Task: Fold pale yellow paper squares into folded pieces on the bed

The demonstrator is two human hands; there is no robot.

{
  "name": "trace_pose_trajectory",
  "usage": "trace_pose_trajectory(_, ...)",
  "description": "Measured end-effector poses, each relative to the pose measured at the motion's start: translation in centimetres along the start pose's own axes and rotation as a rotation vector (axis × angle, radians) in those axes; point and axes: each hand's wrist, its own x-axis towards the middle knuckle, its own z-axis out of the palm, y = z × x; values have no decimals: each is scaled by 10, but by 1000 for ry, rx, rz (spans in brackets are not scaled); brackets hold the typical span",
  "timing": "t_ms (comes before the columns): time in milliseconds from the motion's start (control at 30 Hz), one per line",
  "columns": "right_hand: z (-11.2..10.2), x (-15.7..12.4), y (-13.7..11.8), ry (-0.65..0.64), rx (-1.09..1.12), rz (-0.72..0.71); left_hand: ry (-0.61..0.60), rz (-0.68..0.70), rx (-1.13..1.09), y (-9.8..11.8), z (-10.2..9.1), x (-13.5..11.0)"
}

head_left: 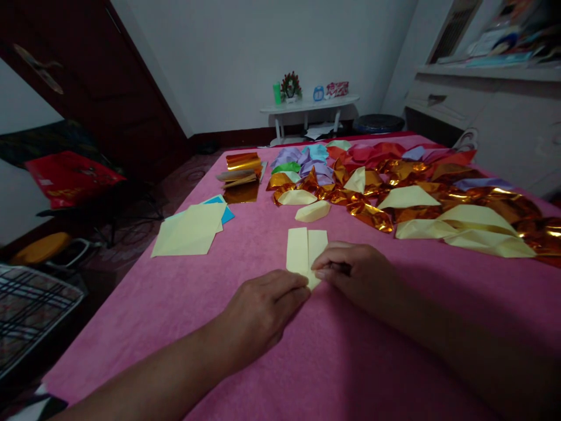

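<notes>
A pale yellow sheet of paper, folded so that two long flaps meet near its middle, lies on the pink cloth in front of me. My left hand pinches its near left corner, fingers pressed together. From the right, my right hand grips the paper's near right edge between thumb and curled fingers. The near end narrows to a point between the two hands. Just beyond the sheet rests a folded pale yellow paper piece, apart from both hands.
Flat yellow sheets lie at the left over a blue sheet. Behind them stands a stack of gold foil paper. Many folded gold, yellow and coloured pieces spread across the far right of the pink cloth.
</notes>
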Motion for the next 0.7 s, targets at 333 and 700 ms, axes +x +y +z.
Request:
trace_pose_trajectory(333, 2, 2, -6, 39, -73, 161, -11, -38, -94, -1, 0, -2)
trace_pose_trajectory(700, -3, -5, -2, -56, 115, 29, 79, -88, -193, -4, 3, -3)
